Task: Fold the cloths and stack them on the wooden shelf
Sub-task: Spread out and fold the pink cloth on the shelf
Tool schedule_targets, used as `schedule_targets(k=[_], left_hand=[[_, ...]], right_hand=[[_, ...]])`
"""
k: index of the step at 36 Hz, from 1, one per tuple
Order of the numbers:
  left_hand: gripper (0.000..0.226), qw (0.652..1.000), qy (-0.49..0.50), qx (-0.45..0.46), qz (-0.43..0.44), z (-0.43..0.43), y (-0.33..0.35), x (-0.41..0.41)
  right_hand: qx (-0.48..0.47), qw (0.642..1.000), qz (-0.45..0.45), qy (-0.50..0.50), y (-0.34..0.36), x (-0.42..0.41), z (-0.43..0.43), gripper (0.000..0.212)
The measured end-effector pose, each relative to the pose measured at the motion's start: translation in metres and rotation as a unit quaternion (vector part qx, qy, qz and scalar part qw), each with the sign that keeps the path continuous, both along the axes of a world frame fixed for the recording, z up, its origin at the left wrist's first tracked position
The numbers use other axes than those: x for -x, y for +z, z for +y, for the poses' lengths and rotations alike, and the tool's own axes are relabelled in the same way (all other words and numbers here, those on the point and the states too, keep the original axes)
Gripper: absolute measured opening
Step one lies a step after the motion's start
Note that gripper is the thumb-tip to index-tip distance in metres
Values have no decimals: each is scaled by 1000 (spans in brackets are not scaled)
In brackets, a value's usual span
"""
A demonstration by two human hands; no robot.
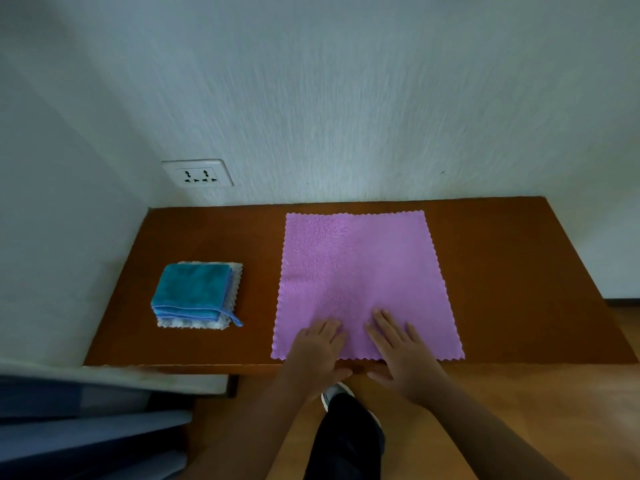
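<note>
Both hands lie flat on the near edge of a square, fuzzy lilac-purple cloth with a scalloped border point(360, 268). The left hand point(317, 348) and the right hand point(398, 355) sit side by side, close together but not touching. Their fingers are straight and slightly spread, palms down, pressing on the fabric rather than pinching it. Each thumb reaches down past the cloth's near hem, at the front lip of the brown wooden shelf point(512, 271). Whether the thumbs hook under the hem cannot be told.

The purple cloth spreads unfolded away from the fingertips, its far hem close to the pale textured wall point(346, 98). Bare shelf shows to the right of the right hand.

Well to the left of the left hand, and a little farther back on the shelf, a folded teal-blue terry cloth with a blue trim and a small hanging loop point(192, 289) rests on top of a folded white scallop-edged cloth point(194, 323). The two make a small stack, apart from the purple cloth.

Beyond that stack, a white double wall socket point(197, 173) sits above the shelf. Below the wrists, a dark trouser leg point(346, 441) and a grey shoe point(334, 393) stand on the light wooden floor point(519, 393).
</note>
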State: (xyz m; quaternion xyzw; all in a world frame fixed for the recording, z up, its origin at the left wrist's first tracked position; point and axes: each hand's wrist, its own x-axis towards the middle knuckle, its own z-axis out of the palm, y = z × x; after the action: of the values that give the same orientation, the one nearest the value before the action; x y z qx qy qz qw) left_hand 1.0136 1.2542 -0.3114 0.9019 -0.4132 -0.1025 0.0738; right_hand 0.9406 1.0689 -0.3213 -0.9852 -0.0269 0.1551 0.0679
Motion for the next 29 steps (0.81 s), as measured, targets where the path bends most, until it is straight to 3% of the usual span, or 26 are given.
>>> schedule_targets(k=[1, 5, 11, 18, 21, 25, 29], left_hand=[[51, 1000, -6, -3, -11, 1, -3, 2], [48, 999, -1, 39, -11, 1, -8, 6], [17, 995, 19, 87, -41, -3, -8, 7], [16, 993, 78, 84, -7, 7, -2, 8], [29, 994, 110, -10, 8, 13, 3, 7], [25, 987, 155, 4, 35, 26, 8, 1], [21, 971, 154, -26, 181, 26, 25, -14]], right_hand=[[-7, 1000, -13, 10, -1, 3, -2, 61], [-49, 998, -45, 12, -6, 4, -3, 87], [-60, 993, -99, 36, -4, 5, -4, 67], [-66, 989, -133, 26, 10, 10, -12, 58], [-62, 995, -82, 2, 22, 11, -22, 44], [-38, 999, -23, -31, 35, 10, -41, 33], [-20, 997, 68, -41, 47, 1, -52, 24]])
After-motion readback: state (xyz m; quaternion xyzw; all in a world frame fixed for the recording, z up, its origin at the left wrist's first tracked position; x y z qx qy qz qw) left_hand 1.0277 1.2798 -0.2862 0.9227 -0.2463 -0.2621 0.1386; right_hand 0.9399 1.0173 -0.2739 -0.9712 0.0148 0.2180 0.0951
